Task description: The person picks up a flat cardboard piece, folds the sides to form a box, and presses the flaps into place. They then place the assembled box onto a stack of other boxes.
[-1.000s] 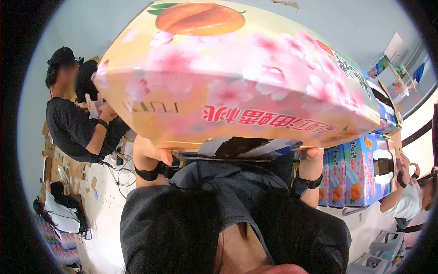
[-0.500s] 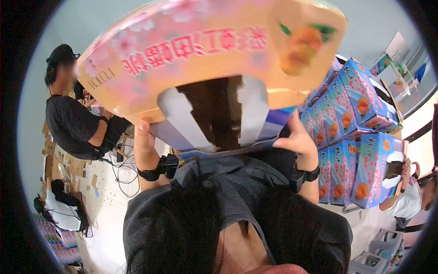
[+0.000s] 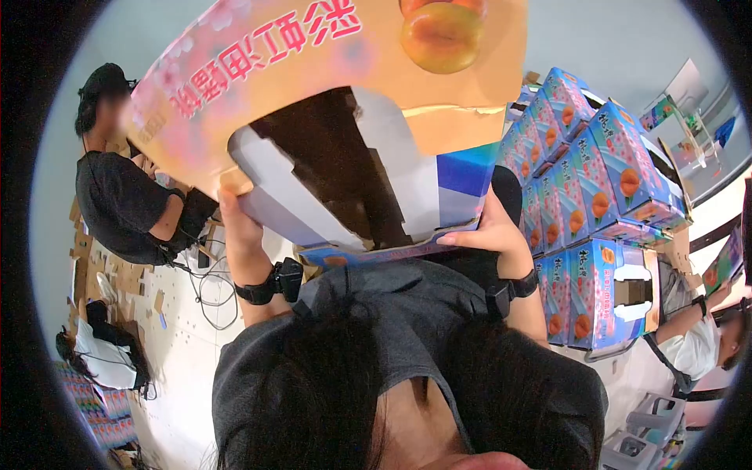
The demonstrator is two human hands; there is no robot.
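Note:
A large cardboard box (image 3: 376,66), orange and pink with red lettering and printed fruit, is held up close in front of my chest. Through its wide cut-out opening a dark inside shows between white and blue panels. My left hand (image 3: 241,215) grips the box's lower left edge with the thumb on the near face. At the lower right corner, my right hand (image 3: 493,227) holds it by the blue side, thumb lying on the front. Both wrists wear black straps with small devices.
Stacked blue fruit boxes (image 3: 583,180) rise on the right. A person in black (image 3: 125,204) sits at the left, another in white (image 3: 110,356) is lower left, and a third (image 3: 693,341) is at the far right. Grey crates (image 3: 654,415) stand lower right; cardboard scraps litter the left floor.
The box in my hands has shifted left and tilted, and my right hand has moved slightly left with it. At the far right, the person's hand has left the stacked box.

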